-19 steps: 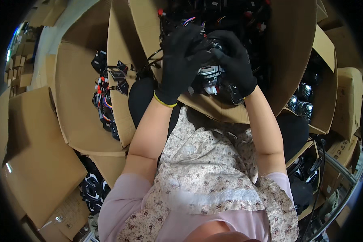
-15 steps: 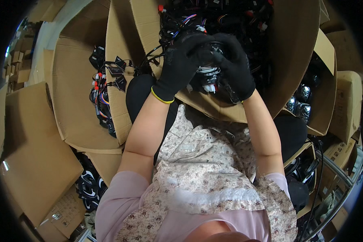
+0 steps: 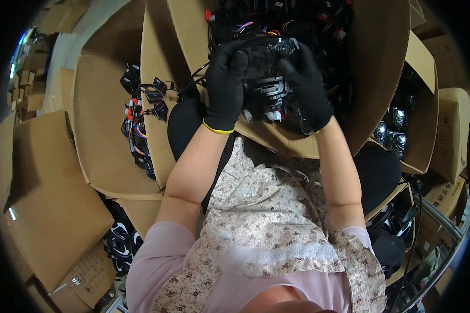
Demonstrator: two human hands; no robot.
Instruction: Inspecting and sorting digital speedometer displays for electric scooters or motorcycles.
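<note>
In the upper middle of the frame, a left hand in a black cloth glove with a yellow edge (image 3: 226, 91) and a right hand in a black cloth glove (image 3: 307, 94) are holding a shiny black bundle wrapped in clear plastic (image 3: 266, 60) between them. The left fingers are gripping its left side, and the right fingers are curling around its right side, with the thumb lying across its front. Just below the bundle, a silver and black part (image 3: 274, 87) is showing between the hands, and small white plugs (image 3: 273, 115) are poking out under it; I cannot tell if they are joined to the bundle. All this is sitting over the near edge of a big open brown cardboard box (image 3: 376, 68). Black pieces with colored wires (image 3: 245, 23) are filling that box at the top of the frame. At the upper left, flat black square pieces (image 3: 159, 110) are hanging over a cardboard flap, near a tangle of wires with red plugs (image 3: 133, 117). At the right, shiny black wrapped lumps (image 3: 396, 141) are resting in another box. The person is wearing a pale flowery apron (image 3: 271, 224).
</note>
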